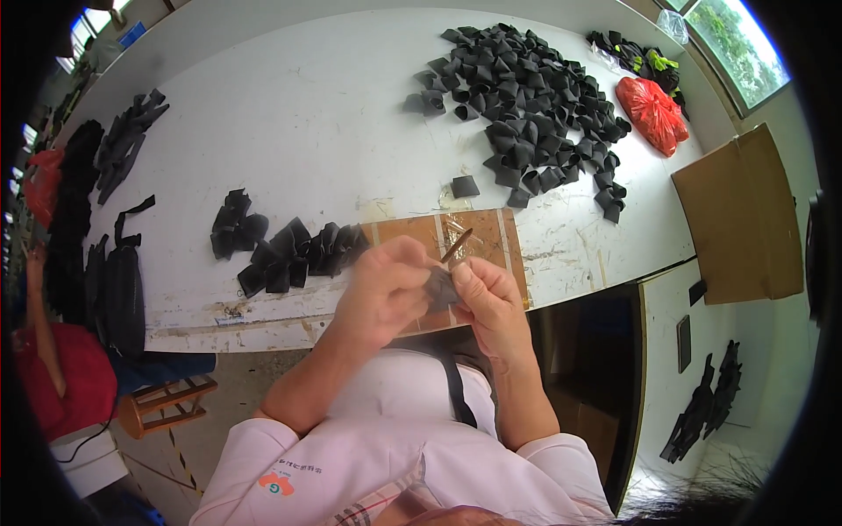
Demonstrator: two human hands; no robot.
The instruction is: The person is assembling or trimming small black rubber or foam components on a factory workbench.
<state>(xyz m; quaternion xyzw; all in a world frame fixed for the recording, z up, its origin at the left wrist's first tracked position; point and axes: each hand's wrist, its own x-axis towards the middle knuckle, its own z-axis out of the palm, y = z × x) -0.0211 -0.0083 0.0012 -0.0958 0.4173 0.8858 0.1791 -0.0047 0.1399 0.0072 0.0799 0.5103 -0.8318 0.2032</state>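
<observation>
Over the front edge of the table both my hands are raised close together. A small black fabric piece (441, 290) is pinched between them. My left hand (390, 285) is closed on its left side, with the fingertips blurred. My right hand (488, 294) grips its right side between thumb and fingers. Between the fingertips a thin brown pointed stick (458, 245) shows, tilted up to the right; I cannot tell which hand holds it, or whether either does. Beneath the hands lies a brown cardboard sheet (504, 248) with clear tape on it.
A big heap of folded black pieces (535, 96) covers the far right of the table (289, 114). A smaller group (285, 254) lies left of my hands. A red plastic bag (653, 114) and a cardboard box (741, 219) are at right. Another person's arm (44, 324) shows far left.
</observation>
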